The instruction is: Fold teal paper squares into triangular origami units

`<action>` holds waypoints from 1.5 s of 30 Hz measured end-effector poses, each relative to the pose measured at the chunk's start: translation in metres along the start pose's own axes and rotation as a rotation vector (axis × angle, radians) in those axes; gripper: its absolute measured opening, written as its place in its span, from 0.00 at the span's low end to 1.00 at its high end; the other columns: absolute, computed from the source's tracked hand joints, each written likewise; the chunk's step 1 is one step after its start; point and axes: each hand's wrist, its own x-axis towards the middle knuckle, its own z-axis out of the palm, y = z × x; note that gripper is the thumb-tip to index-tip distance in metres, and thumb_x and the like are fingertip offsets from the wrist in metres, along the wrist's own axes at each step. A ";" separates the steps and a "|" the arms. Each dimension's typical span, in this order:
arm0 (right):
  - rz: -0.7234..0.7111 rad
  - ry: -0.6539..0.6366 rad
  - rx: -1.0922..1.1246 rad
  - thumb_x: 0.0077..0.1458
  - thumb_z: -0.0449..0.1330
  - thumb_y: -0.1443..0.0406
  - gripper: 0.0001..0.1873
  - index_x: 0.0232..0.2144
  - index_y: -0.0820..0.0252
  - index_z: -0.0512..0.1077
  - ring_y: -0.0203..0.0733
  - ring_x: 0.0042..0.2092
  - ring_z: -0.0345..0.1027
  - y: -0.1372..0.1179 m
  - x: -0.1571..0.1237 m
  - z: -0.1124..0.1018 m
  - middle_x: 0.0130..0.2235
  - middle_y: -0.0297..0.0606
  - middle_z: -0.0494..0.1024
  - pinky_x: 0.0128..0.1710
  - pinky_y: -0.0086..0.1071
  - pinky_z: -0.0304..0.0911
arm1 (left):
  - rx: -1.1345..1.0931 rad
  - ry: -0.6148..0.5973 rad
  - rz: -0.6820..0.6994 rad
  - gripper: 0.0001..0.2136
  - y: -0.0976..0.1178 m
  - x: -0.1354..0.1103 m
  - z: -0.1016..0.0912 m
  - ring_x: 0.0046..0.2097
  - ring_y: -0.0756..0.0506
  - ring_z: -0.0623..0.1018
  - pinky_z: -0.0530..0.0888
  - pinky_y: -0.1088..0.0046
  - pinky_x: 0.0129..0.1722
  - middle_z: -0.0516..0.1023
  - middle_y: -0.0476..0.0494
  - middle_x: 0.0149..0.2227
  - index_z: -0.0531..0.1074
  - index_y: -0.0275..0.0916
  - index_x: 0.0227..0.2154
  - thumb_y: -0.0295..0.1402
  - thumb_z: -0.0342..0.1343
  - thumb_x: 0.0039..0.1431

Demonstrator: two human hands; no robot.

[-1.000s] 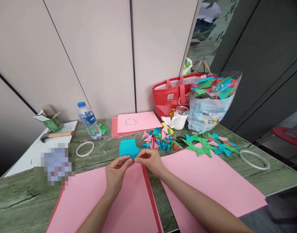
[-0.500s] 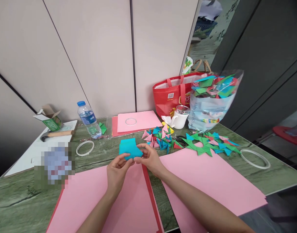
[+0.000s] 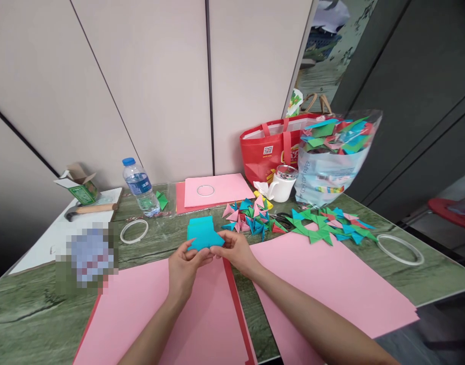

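Note:
A piece of folded blue paper (image 3: 205, 238) is held between my two hands, above the far edge of a stack of pink paper (image 3: 175, 309). My left hand (image 3: 187, 266) pinches its lower left side, thumb in front. At its right corner, my right hand (image 3: 234, 251) grips it between thumb and fingers. Behind the right hand lies a pile of small folded paper pieces (image 3: 251, 218) in pink, blue, green and red. Rings of joined folded paper (image 3: 312, 230) rest to the right of that pile. Another blue sheet behind the held paper overlaps it in view; I cannot tell whether they are joined.
More pink sheets (image 3: 331, 284) lie at the right. Along the back stand a water bottle (image 3: 138, 186), a white mug (image 3: 283, 183), a red bag (image 3: 255, 152) and a plastic bag of paper pieces (image 3: 329, 167). A hammer (image 3: 91, 209) and tape rolls (image 3: 134, 231) lie about.
Both hands keep hold of the blue paper in nearly the same place. The left fingers have shifted slightly along its lower edge. The view has moved a little.

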 end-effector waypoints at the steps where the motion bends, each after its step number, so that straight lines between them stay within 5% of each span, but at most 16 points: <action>1: 0.003 -0.005 0.002 0.38 0.63 0.62 0.13 0.29 0.63 0.69 0.32 0.24 0.64 0.000 0.000 0.000 0.25 0.31 0.70 0.23 0.26 0.61 | -0.003 -0.004 -0.007 0.21 -0.001 0.000 0.000 0.27 0.43 0.79 0.76 0.64 0.34 0.77 0.51 0.19 0.66 0.33 0.37 0.30 0.63 0.37; 7: 0.018 -0.002 -0.004 0.38 0.63 0.61 0.15 0.30 0.62 0.67 0.32 0.23 0.65 0.002 0.000 0.001 0.25 0.31 0.71 0.23 0.27 0.63 | 0.027 -0.063 0.002 0.11 -0.004 0.003 -0.003 0.26 0.44 0.78 0.76 0.66 0.31 0.77 0.49 0.20 0.68 0.34 0.25 0.32 0.62 0.39; 24: 0.175 -0.070 0.007 0.28 0.68 0.61 0.21 0.27 0.64 0.67 0.33 0.22 0.64 0.001 0.002 -0.007 0.22 0.31 0.72 0.23 0.28 0.62 | 0.085 -0.055 0.044 0.10 -0.004 0.005 -0.005 0.24 0.45 0.77 0.75 0.68 0.30 0.74 0.53 0.16 0.66 0.36 0.21 0.33 0.63 0.38; 31: 0.058 -0.043 -0.106 0.31 0.67 0.63 0.22 0.33 0.62 0.68 0.38 0.32 0.68 0.004 0.003 -0.010 0.31 0.35 0.74 0.30 0.30 0.64 | 0.184 -0.080 0.072 0.11 -0.003 0.006 -0.006 0.27 0.44 0.78 0.75 0.67 0.31 0.77 0.48 0.21 0.68 0.35 0.26 0.36 0.61 0.40; 35: 0.066 -0.035 0.009 0.36 0.65 0.63 0.19 0.33 0.62 0.68 0.35 0.27 0.68 0.006 0.003 -0.006 0.28 0.33 0.74 0.28 0.32 0.66 | 0.209 -0.118 0.061 0.11 -0.004 0.006 -0.006 0.30 0.43 0.78 0.75 0.65 0.32 0.77 0.45 0.24 0.69 0.35 0.26 0.37 0.60 0.41; 41: 0.117 -0.020 0.111 0.36 0.65 0.62 0.16 0.30 0.63 0.69 0.34 0.27 0.66 0.004 0.000 -0.003 0.27 0.32 0.73 0.28 0.31 0.66 | 0.225 -0.001 0.119 0.15 -0.004 0.008 -0.008 0.31 0.46 0.77 0.74 0.67 0.31 0.74 0.47 0.33 0.67 0.37 0.33 0.34 0.61 0.40; 45: 0.151 -0.057 0.100 0.36 0.65 0.62 0.14 0.28 0.63 0.70 0.32 0.25 0.65 0.003 0.000 -0.003 0.26 0.30 0.71 0.28 0.30 0.65 | 0.169 -0.033 0.132 0.18 -0.005 0.010 -0.010 0.32 0.47 0.76 0.73 0.68 0.35 0.75 0.49 0.28 0.66 0.38 0.39 0.32 0.60 0.41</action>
